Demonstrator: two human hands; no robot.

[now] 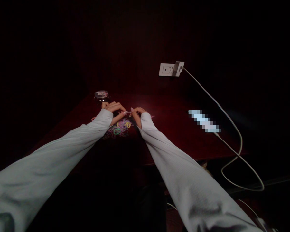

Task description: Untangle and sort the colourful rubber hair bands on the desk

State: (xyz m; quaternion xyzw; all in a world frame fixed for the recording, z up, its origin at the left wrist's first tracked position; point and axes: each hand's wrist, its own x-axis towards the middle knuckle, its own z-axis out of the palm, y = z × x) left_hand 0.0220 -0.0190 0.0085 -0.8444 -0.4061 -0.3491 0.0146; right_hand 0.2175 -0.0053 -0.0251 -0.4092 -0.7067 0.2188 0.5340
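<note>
Between my two hands runs a short, thin, pale elastic band, its ends pinched in the fingertips of both. My left hand is closed on one end, thumb and fingers together. The other end is gripped by my right hand, whose curled fingers partly hide it. Below and partly behind the hands lies a loose pile of small coloured elastic hair bands, mostly purple and pink. A green hair band stands out at its near side, and yellow ones lie beside it.
A round container with a clear lid stands behind my left hand on the dark red table. To the right lies a lit, blurred-out device. Its white cable loops past the table edge to a wall socket.
</note>
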